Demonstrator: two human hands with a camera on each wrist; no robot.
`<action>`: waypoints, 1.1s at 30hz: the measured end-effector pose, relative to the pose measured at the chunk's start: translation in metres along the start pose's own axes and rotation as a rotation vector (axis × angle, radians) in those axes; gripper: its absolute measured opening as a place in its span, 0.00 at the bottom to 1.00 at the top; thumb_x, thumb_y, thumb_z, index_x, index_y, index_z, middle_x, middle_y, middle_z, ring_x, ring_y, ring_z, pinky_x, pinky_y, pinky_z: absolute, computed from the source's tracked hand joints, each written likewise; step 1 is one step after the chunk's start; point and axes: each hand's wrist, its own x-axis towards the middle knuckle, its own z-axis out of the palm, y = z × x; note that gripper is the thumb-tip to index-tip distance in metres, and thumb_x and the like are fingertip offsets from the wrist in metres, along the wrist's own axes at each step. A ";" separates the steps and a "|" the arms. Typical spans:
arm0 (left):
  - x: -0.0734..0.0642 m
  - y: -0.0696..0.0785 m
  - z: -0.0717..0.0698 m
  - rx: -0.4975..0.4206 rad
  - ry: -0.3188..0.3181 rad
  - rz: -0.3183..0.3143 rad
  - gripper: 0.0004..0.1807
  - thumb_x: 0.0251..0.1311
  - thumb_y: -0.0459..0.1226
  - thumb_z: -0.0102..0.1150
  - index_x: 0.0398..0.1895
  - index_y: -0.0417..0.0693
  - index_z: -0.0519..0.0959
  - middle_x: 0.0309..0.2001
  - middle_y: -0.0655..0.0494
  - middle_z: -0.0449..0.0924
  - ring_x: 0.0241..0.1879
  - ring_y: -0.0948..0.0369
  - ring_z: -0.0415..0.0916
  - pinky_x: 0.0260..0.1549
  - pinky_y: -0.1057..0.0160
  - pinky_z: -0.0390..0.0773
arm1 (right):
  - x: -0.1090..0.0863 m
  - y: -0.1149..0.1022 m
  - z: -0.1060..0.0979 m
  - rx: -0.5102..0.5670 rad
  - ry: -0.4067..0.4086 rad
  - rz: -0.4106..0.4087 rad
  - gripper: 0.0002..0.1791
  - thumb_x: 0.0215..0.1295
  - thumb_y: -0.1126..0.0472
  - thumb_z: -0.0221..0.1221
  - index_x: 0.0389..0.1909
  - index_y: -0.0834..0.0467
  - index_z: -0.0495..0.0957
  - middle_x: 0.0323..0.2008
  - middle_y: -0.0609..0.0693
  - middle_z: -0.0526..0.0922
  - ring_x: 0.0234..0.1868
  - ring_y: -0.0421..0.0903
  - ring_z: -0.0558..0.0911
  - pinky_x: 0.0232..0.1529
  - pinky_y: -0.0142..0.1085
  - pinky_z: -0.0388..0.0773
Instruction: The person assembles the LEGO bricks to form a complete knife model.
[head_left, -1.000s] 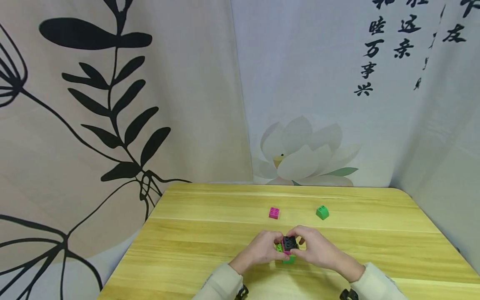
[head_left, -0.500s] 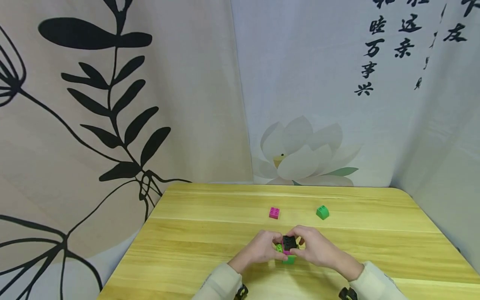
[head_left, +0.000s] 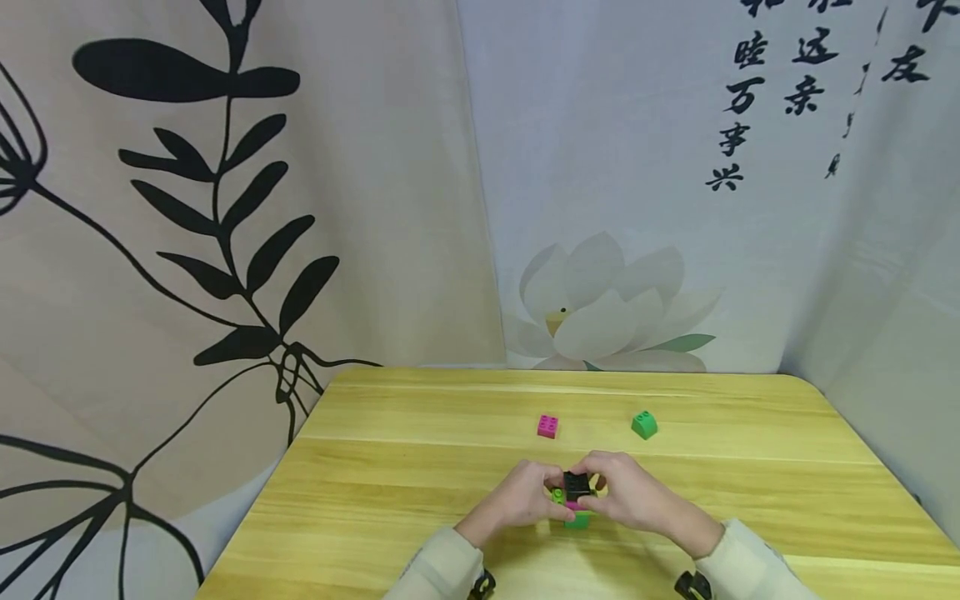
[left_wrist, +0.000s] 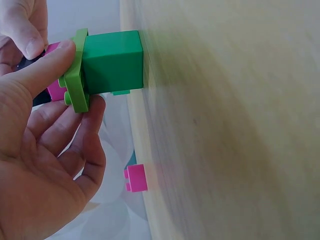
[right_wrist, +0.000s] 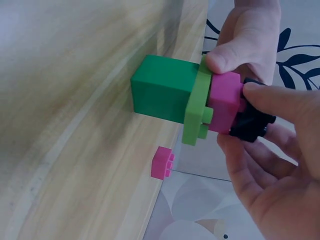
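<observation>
Still unmoved, both hands (head_left: pixel 525 498) pinch the brick stack (head_left: pixel 576 500) between fingertips.

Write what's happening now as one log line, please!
left hand: steadies block stack | right hand: grips black brick on top | table: loose pink brick

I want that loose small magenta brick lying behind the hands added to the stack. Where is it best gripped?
Probably by two opposite smooth side walls of the small magenta plastic brick, coming from above. It sits studs-up and flat on the wooden table, standing apart from the small green brick, so its sides look open to fingers.
</observation>
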 end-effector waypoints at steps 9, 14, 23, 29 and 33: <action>-0.001 0.000 0.001 0.021 0.013 -0.003 0.14 0.44 0.41 0.75 0.34 0.51 0.82 0.31 0.67 0.82 0.25 0.72 0.69 0.24 0.72 0.70 | -0.002 0.001 0.003 -0.061 0.036 -0.054 0.15 0.49 0.66 0.70 0.40 0.58 0.81 0.36 0.43 0.81 0.35 0.35 0.77 0.33 0.30 0.78; -0.001 0.001 0.000 0.025 0.013 -0.008 0.15 0.43 0.41 0.75 0.35 0.51 0.82 0.32 0.67 0.83 0.27 0.73 0.71 0.27 0.72 0.71 | -0.003 0.001 0.004 -0.078 0.050 -0.064 0.15 0.49 0.65 0.71 0.39 0.58 0.81 0.36 0.43 0.81 0.35 0.36 0.78 0.33 0.30 0.78; 0.000 0.001 0.000 0.026 0.011 -0.016 0.15 0.43 0.42 0.75 0.36 0.51 0.82 0.33 0.66 0.83 0.29 0.73 0.73 0.29 0.71 0.72 | -0.002 0.001 0.003 -0.061 0.042 -0.021 0.15 0.49 0.65 0.70 0.40 0.57 0.81 0.36 0.42 0.81 0.35 0.36 0.78 0.34 0.34 0.79; -0.001 0.000 0.000 0.025 0.012 -0.024 0.15 0.43 0.42 0.75 0.35 0.52 0.82 0.33 0.66 0.83 0.30 0.73 0.72 0.29 0.71 0.72 | -0.003 0.003 0.004 -0.006 0.055 0.000 0.15 0.49 0.64 0.71 0.39 0.56 0.81 0.36 0.41 0.81 0.35 0.36 0.78 0.33 0.35 0.78; 0.000 0.000 -0.001 0.027 0.011 -0.018 0.15 0.43 0.42 0.75 0.34 0.52 0.82 0.32 0.67 0.82 0.29 0.73 0.72 0.28 0.72 0.72 | -0.004 0.005 0.006 0.034 0.062 0.020 0.15 0.50 0.63 0.71 0.39 0.54 0.81 0.37 0.40 0.81 0.36 0.37 0.78 0.33 0.35 0.78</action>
